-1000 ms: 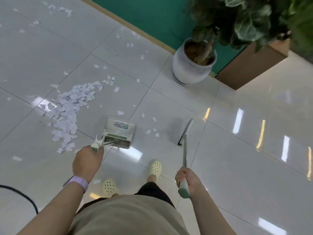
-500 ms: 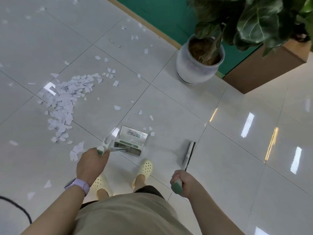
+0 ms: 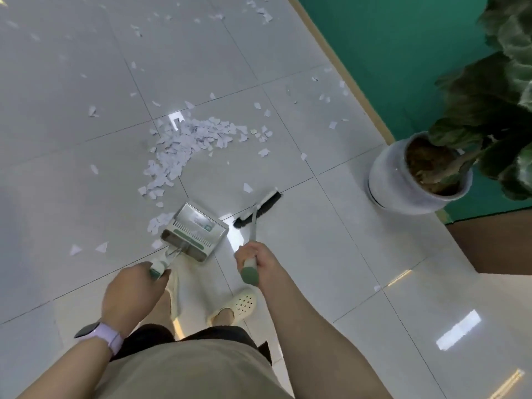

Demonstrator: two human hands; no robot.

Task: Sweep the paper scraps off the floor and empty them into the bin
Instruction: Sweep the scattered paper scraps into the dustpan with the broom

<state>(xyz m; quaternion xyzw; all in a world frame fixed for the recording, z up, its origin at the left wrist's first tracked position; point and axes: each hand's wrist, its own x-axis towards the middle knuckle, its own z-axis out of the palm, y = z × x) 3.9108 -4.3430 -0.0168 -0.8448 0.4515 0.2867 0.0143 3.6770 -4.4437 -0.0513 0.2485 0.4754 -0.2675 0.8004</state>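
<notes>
The left hand grips the dustpan handle, though its fingers are hidden behind the knuckles. The right hand is wrapped round the green-tipped broom handle, arm reaching forward. The dustpan sits on the floor just left of the brush head. The main heap of paper scraps lies farther off, with strays scattered beyond. A potted plant stands at the right by the green wall, its leaves blurred and cut off.
</notes>
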